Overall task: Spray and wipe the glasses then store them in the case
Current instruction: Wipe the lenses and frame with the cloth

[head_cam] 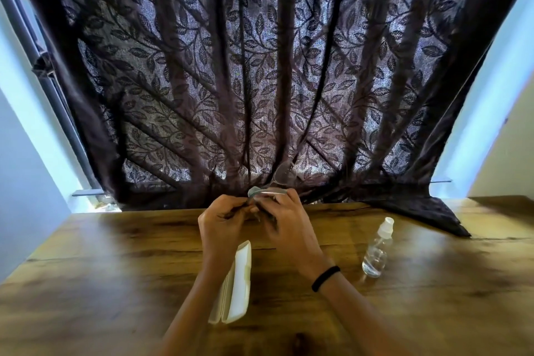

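Both hands are raised together above the far middle of the wooden table (115, 269). They hold clear-framed glasses (284, 175), one lens sticking up above the fingers. A pale grey-green cloth (255, 191) is pinched against the frame between my left hand (224, 222) and my right hand (284, 218). The white glasses case (235, 286) lies open on the table under my left forearm. A clear spray bottle (377, 248) with a white nozzle stands upright to the right of my right wrist.
A dark leaf-patterned curtain (260, 66) hangs behind the table, and its hem spills onto the table's far right corner (433, 214). Pale walls stand on both sides. A black band (325, 277) circles my right wrist.
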